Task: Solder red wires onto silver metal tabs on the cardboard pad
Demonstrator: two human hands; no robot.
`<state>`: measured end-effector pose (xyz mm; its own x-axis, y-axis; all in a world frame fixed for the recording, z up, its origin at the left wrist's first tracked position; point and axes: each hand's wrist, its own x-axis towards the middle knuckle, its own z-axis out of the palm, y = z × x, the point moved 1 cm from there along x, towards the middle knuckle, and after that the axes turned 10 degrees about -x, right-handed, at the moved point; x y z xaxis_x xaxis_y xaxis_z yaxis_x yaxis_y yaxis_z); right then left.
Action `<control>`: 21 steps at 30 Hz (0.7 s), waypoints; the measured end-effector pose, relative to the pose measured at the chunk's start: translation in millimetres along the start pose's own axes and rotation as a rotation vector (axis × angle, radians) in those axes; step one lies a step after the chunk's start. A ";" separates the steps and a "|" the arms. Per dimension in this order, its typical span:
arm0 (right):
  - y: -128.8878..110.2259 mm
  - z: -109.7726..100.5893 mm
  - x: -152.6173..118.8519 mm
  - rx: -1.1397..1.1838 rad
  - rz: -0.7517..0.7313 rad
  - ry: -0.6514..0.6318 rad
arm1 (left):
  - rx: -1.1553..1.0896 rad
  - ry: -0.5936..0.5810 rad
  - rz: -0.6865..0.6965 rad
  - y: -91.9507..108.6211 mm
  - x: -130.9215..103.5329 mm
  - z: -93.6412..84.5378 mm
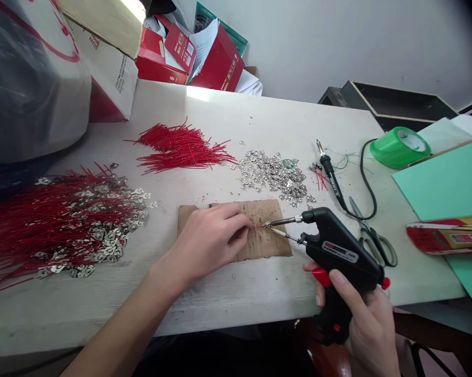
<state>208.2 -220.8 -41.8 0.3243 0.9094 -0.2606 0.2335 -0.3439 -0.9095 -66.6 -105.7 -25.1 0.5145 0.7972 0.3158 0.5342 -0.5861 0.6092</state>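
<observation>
My right hand [361, 309] is wrapped round the handle of a black soldering gun [338, 251] with a red trigger. The gun's tip meets a small metal terminal [267, 224] over a scorched piece of cardboard [259, 246]. From the left, my left hand [216, 235] pinches a short red wire [255, 227] whose far end reaches that terminal. A thin solder feed tube runs below the tip to the same spot. Behind the cardboard lies a heap of small metal terminals [273, 175].
Loose red wires [181, 149] lie at the back, and wires with terminals [71, 220] are piled at left. To the right are a soldering iron [330, 170], scissors [371, 241], green tape [401, 147] and a red-yellow package [448, 235]. A large bag [35, 99] stands back left.
</observation>
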 end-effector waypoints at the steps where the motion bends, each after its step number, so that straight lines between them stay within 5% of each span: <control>1: -0.5 0.5 0.0 0.002 -0.006 0.005 | -0.001 0.001 0.001 -0.1 -0.3 -0.1; 21: -18.7 10.1 -6.0 -0.066 0.098 0.044 | 0.033 -0.002 0.016 1.2 1.8 0.0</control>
<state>192.6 -217.5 -26.5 0.3882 0.8600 -0.3312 0.2584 -0.4465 -0.8566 -65.1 -105.0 -23.9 0.5242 0.7877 0.3236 0.5478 -0.6028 0.5801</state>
